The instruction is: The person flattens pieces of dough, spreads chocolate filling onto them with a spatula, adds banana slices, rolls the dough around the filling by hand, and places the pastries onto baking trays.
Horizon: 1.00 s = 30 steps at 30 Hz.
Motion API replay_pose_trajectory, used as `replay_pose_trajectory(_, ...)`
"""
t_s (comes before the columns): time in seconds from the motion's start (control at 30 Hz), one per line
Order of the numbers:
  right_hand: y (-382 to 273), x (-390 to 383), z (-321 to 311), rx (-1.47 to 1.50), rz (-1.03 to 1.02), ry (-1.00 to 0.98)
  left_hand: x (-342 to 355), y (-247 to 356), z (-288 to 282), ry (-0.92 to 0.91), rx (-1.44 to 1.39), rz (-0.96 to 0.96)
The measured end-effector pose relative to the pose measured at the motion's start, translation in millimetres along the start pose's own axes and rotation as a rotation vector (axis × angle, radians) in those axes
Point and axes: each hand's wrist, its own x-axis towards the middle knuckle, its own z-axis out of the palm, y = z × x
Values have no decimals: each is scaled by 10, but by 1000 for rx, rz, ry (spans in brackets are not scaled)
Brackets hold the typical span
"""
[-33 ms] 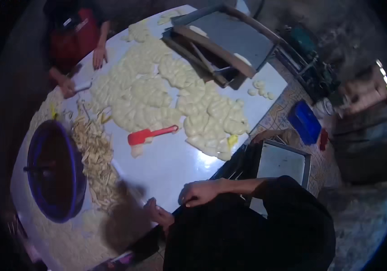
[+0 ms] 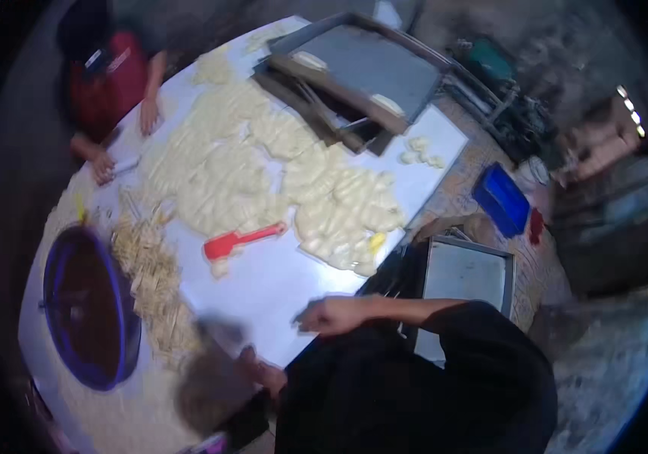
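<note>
My right hand [image 2: 331,314] is over the white table [image 2: 241,299] near its edge, fingers curled but smeared, so I cannot tell if it holds anything. My left hand [image 2: 260,371], lower left, is closed on something I cannot make out, beside a shadow. Ahead lie pale lumpy dough [image 2: 339,204], a red scraper [image 2: 222,246], a small yellow scraper [image 2: 376,243] and a pile of cut pale strips [image 2: 146,265]. A large purple-rimmed basin [image 2: 123,318] stands at left.
A co-worker [image 2: 108,87] at upper left holds a white rod [image 2: 126,165]. Metal trays [image 2: 369,60] are stacked on the table's far end; another tray [image 2: 464,280] is at right, near a blue container [image 2: 502,200], green machinery [image 2: 490,60] and a patterned surface [image 2: 445,189].
The whole scene has shifted slightly left in the picture and become more blurred. My right hand sits a little higher on the table.
</note>
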Motion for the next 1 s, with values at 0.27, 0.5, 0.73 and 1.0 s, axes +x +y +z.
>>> replay_pose_trajectory(0.27,1715,-1747,-2455,-543,626,1647,64,5,364,-152,123,-170)
replay_pose_trajectory(0.5,1851,-1219,-2339,-364,439,1374,156,-45,410,-486,29,-480)
replay_pose_trajectory(0.73,-226,57,-570,575,142,563,1170,1259,862,-462,-902,-807)
replay_pose_trajectory(1.0,229,494,111,-173,26,663,744,677,664,-323,424,-495)
